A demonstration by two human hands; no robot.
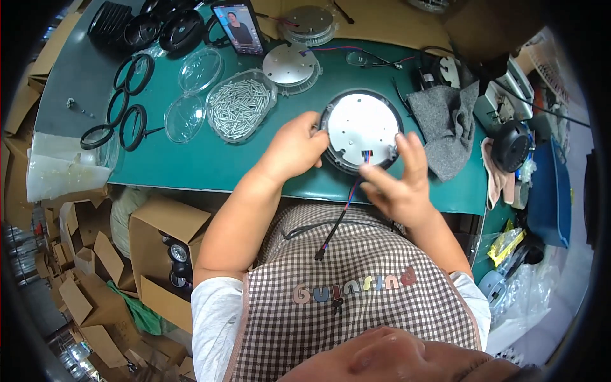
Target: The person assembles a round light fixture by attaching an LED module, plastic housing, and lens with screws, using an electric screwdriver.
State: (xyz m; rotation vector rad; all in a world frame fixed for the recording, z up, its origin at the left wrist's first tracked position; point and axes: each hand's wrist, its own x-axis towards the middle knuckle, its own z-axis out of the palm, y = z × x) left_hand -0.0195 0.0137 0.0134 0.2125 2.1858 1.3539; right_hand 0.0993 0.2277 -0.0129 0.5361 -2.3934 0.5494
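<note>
A round black housing (331, 156) with a silver metal disc (361, 124) set in it rests near the table's front edge. Red and blue wires (351, 193) come out of a slot in the disc and hang over my apron, ending in a dark connector (320, 254). My left hand (300, 145) is closed on the housing's left rim. At the lower right rim is my right hand (403, 184), its fingers apart; a fingertip reaches the rim and the thumb is near the wire slot. Whether something small lies under that fingertip, I cannot tell.
A clear tub of screws (238, 107) stands left of the housing, beside clear round covers (185, 118) and black rings (133, 127). Behind are another silver disc (289, 65) and a propped phone (239, 27). A grey cloth (443, 127) lies to the right.
</note>
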